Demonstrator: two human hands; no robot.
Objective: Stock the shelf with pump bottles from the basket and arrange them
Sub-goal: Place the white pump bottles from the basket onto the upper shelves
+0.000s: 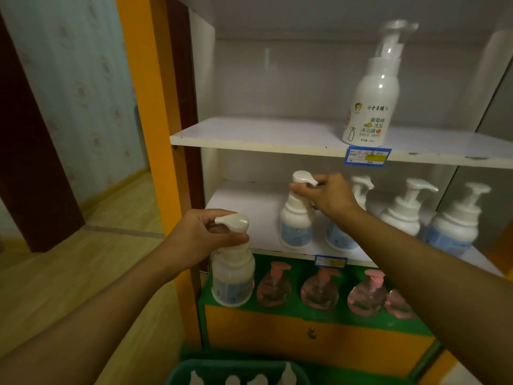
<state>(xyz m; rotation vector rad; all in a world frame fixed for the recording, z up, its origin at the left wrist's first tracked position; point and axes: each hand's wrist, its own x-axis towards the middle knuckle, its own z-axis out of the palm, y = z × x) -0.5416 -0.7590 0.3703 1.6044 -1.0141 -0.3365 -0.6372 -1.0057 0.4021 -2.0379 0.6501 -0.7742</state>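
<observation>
My left hand (194,237) grips the pump neck of a white pump bottle (233,276) with a pale blue label, held in the air in front of the shelf's left front corner. My right hand (330,195) holds the pump neck of a second white bottle (295,223) that stands on the middle shelf (249,215). To its right on that shelf stand three more white pump bottles (402,215); one of them is partly hidden behind my right arm. A green basket (177,373) at the bottom edge holds several more white pump tops.
The upper shelf (249,134) carries one tall white capped bottle (372,98) at the right. Below the middle shelf, several pink pump bottles (319,290) stand on a green ledge above an orange drawer (305,332). An orange post (150,107) borders the shelf's left side.
</observation>
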